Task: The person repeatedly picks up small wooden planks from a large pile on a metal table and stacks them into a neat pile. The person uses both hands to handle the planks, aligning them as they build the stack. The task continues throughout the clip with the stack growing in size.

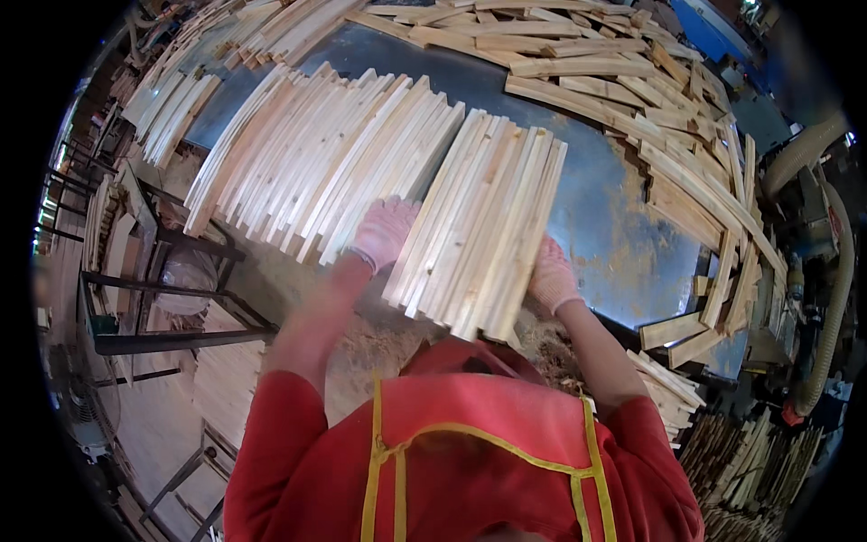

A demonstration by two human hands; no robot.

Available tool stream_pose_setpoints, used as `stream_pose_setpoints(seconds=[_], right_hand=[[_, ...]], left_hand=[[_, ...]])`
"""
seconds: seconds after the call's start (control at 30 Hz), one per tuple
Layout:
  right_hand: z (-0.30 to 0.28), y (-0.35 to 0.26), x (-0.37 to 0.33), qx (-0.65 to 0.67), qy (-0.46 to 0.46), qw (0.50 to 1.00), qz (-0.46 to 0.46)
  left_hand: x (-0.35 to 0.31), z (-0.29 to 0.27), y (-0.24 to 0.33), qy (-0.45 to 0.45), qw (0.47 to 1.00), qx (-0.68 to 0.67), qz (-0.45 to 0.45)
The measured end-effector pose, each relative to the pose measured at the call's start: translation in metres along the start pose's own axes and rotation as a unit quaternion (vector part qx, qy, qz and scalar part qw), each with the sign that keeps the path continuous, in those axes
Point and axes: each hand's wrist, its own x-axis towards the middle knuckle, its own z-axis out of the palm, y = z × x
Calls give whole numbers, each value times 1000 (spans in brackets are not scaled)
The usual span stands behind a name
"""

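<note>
A bundle of pale wooden strips [483, 217], laid side by side, is clasped between my two gloved hands. My left hand [386, 233], in a pinkish knit glove, presses against the bundle's left side near its front end. My right hand [553, 274] is against the right side, its fingers partly hidden by the wood. The strips' near ends are uneven and reach past the table's front edge. Just left of the bundle, a narrow gap apart at the far end, lies a wider row of similar strips [316, 163]; my left hand is beside its near right corner.
The strips rest on a metal tabletop [601, 244] with sawdust on it. A heap of loose wooden pieces [623, 90] covers its far and right sides. A dark metal frame [172, 343] stands at left. Stacked sticks [750, 461] are at lower right, below a ribbed hose [835, 298].
</note>
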Motion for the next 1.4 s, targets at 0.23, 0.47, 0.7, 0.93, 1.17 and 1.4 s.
stream_pose_setpoints(seconds=[0.23, 0.47, 0.7, 0.93, 1.17, 1.4], right_hand=[[-9, 29, 19, 396, -123, 901, 129], [-37, -42, 13, 769, -102, 598, 199], [-27, -18, 56, 688, -169, 675, 208], [-4, 23, 76, 647, -110, 720, 225], [-13, 49, 103, 425, -275, 847, 161], [-28, 29, 104, 619, -210, 711, 260]], left_hand=[[-59, 17, -4, 179, 970, -159, -46], [-165, 55, 51, 189, 769, -463, -398], [-110, 125, 52, 225, 41, -851, -473], [-159, 72, 64, -193, 611, -706, -302], [-66, 16, 3, -162, 699, -630, -297], [-8, 44, 11, -111, 537, -821, -161]])
